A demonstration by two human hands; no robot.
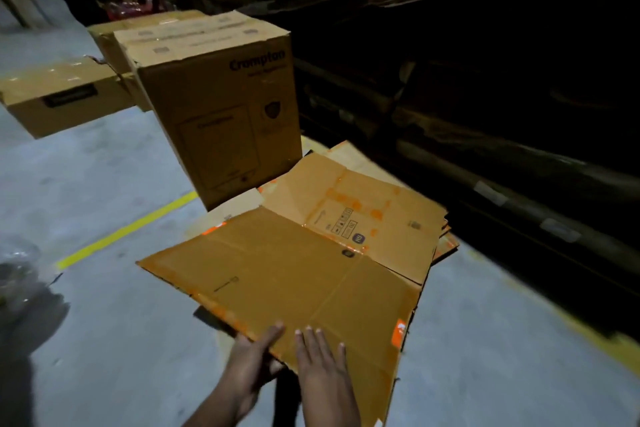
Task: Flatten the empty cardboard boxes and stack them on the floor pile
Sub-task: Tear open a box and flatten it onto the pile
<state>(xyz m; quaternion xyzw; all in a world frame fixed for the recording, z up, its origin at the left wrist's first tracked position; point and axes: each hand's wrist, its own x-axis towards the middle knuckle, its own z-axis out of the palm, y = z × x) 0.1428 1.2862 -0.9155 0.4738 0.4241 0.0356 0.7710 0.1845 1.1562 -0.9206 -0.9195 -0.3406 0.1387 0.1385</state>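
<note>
A flattened brown cardboard box with orange tape marks lies tilted over the floor pile of other flattened boxes. My left hand grips its near edge, thumb on top and fingers hidden beneath. My right hand rests flat on the top face beside it, fingers straight. Behind the pile stands an upright closed box printed "Crompton".
A low brown box sits on the grey floor at the left, with another box behind the upright one. A yellow floor line runs diagonally at the left. Dark racks with long rolls fill the right side.
</note>
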